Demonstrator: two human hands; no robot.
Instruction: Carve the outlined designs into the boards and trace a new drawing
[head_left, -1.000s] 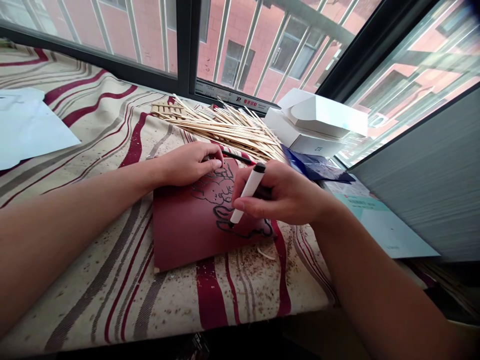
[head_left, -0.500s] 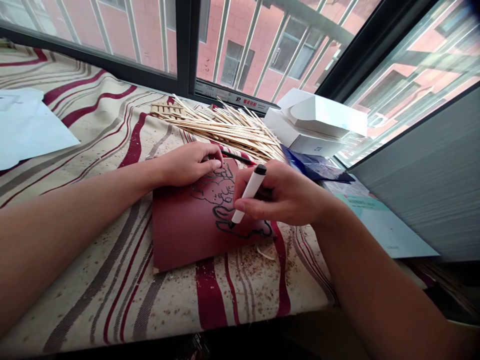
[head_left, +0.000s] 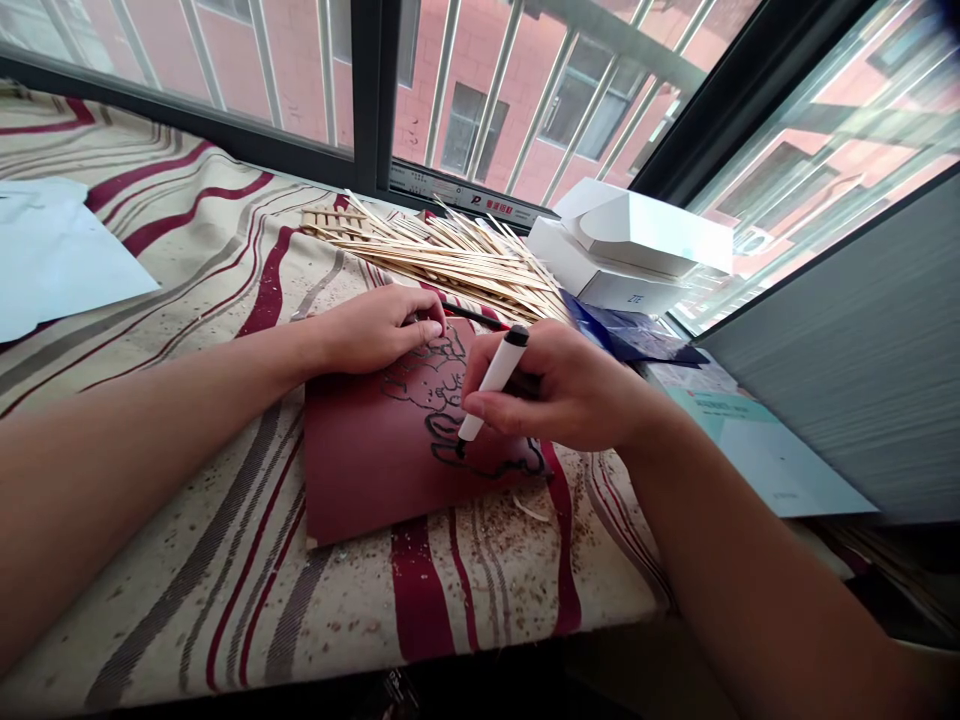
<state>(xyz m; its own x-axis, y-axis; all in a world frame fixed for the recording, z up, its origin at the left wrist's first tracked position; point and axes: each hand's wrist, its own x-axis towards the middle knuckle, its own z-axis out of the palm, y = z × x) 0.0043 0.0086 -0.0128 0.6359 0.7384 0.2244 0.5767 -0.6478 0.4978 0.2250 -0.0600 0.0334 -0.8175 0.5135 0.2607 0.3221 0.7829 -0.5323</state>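
A reddish-brown board (head_left: 360,450) lies on striped cloth, with a cartoon-like drawing in thick black lines (head_left: 442,400) on its right half. My right hand (head_left: 551,385) grips a white marker (head_left: 491,385) with a black end cap. Its dark tip touches the lower part of the drawing, or is very close to it. Across the upper part of the board, my left hand (head_left: 386,325) rests with curled fingers, thumb and forefinger near the top of the drawing, holding the board down. Its other fingers are mostly hidden.
Many thin wooden sticks (head_left: 450,245) are heaped by the window. A white box (head_left: 630,245), dark blue wrapping (head_left: 634,330) and a pale booklet (head_left: 757,440) are at right. White paper (head_left: 67,260) lies left. Brown crumbs dot the cloth (head_left: 517,560). A dark pencil-like stick (head_left: 476,315) lies behind the board.
The marker in my right hand has shifted slightly left along the drawing's lower outline. My left hand and the board stay in place.
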